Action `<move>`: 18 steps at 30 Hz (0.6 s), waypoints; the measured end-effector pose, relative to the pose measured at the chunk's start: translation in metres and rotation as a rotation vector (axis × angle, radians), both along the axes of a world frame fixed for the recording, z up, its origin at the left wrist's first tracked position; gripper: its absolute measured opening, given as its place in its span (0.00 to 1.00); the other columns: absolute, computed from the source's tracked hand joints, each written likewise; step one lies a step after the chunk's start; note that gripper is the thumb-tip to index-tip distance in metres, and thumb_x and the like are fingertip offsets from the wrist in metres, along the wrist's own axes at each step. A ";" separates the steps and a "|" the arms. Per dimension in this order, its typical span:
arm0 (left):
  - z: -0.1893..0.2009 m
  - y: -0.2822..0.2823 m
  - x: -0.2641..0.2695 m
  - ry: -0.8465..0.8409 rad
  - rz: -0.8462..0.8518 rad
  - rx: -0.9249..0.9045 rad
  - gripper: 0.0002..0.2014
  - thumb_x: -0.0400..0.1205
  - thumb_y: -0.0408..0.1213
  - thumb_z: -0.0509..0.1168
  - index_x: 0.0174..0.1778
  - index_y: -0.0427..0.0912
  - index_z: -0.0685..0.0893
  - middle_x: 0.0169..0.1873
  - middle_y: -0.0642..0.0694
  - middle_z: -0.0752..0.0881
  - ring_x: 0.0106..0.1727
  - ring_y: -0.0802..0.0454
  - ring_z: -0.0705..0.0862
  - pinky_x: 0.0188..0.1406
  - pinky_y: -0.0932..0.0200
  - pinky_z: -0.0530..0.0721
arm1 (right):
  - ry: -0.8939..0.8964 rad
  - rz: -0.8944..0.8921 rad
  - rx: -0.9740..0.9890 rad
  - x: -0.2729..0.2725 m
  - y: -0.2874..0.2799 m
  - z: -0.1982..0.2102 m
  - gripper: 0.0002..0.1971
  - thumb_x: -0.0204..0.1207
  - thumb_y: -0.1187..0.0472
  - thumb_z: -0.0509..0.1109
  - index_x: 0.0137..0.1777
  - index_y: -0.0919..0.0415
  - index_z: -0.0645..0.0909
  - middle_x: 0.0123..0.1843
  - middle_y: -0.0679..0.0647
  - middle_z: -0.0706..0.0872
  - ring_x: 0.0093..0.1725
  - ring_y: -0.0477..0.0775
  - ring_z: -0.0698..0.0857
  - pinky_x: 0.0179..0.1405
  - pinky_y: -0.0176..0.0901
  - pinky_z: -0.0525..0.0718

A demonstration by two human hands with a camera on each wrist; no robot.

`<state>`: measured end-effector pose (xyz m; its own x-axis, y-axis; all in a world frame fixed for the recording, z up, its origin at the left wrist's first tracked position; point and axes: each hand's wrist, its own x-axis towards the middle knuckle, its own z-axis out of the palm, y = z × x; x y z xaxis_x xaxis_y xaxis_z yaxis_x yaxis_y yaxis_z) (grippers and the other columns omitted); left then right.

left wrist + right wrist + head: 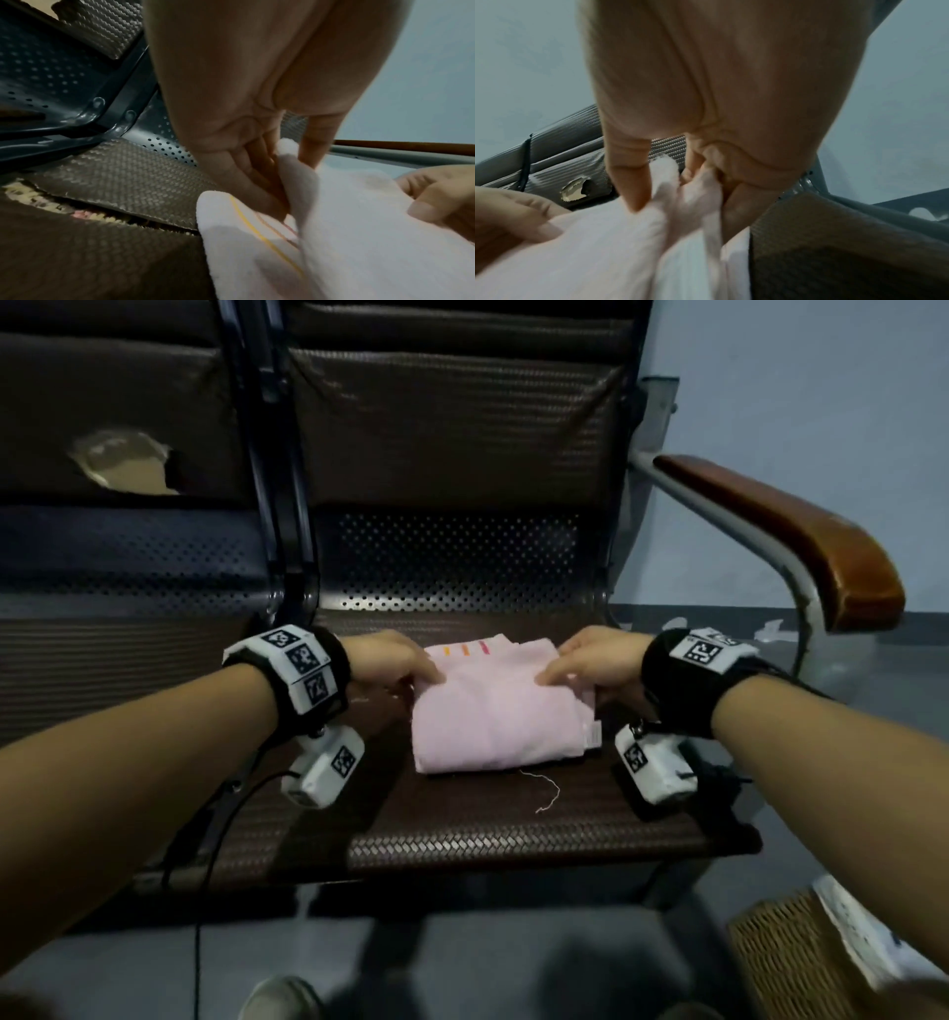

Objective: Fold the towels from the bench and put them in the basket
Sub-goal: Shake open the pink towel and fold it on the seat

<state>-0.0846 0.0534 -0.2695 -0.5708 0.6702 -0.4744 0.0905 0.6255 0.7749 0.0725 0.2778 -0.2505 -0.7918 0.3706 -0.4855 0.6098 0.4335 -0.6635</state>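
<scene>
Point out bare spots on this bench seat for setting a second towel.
Bare seat runs between the pink towel and the front edge, with a loose thread on it. The perforated strip behind is free. Beside the towel, left hand and right hand crowd it.

**Bare forearms, tagged wristbands**

Both forearms are bare, no sleeves. The left hand (393, 660) and the right hand (595, 660) each wear a wide black wristband (683, 683) topped with white blocks printed with black-and-white square markers. A white camera box (328, 767), also bearing a marker, hangs under each wrist. Thin black cables (205, 855) trail from the left unit.
</scene>
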 end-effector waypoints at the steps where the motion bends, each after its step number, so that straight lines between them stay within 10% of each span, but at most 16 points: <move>1: -0.006 0.005 -0.008 0.043 0.064 0.032 0.04 0.81 0.32 0.70 0.45 0.34 0.87 0.40 0.36 0.84 0.36 0.43 0.81 0.37 0.54 0.78 | 0.029 -0.013 0.008 -0.008 -0.002 -0.001 0.05 0.72 0.65 0.77 0.45 0.67 0.87 0.41 0.63 0.84 0.39 0.60 0.82 0.41 0.52 0.76; 4: -0.025 0.020 -0.031 0.130 0.236 0.110 0.06 0.81 0.31 0.71 0.44 0.30 0.87 0.42 0.37 0.87 0.46 0.41 0.85 0.50 0.50 0.85 | 0.126 -0.069 0.063 -0.036 -0.001 -0.007 0.03 0.70 0.70 0.76 0.39 0.63 0.86 0.37 0.59 0.83 0.38 0.57 0.83 0.41 0.51 0.81; 9: -0.052 0.043 -0.056 0.310 0.372 0.149 0.11 0.82 0.36 0.71 0.34 0.40 0.85 0.30 0.46 0.84 0.29 0.52 0.79 0.25 0.66 0.77 | 0.210 -0.170 0.242 -0.075 0.011 -0.034 0.08 0.70 0.65 0.77 0.32 0.57 0.84 0.29 0.48 0.83 0.33 0.47 0.82 0.29 0.34 0.78; 14: -0.070 0.045 -0.071 0.338 0.423 0.052 0.03 0.79 0.40 0.72 0.42 0.44 0.88 0.45 0.46 0.89 0.46 0.46 0.86 0.51 0.51 0.86 | 0.194 -0.083 0.209 -0.086 0.015 -0.050 0.18 0.77 0.63 0.74 0.66 0.67 0.86 0.57 0.61 0.89 0.52 0.52 0.85 0.56 0.46 0.86; 18: -0.069 0.024 -0.057 0.418 0.407 0.024 0.02 0.73 0.42 0.76 0.38 0.50 0.89 0.37 0.54 0.89 0.44 0.50 0.86 0.42 0.59 0.82 | 0.215 0.088 0.214 -0.074 0.010 -0.047 0.31 0.78 0.56 0.77 0.79 0.61 0.74 0.73 0.57 0.82 0.71 0.55 0.82 0.72 0.48 0.80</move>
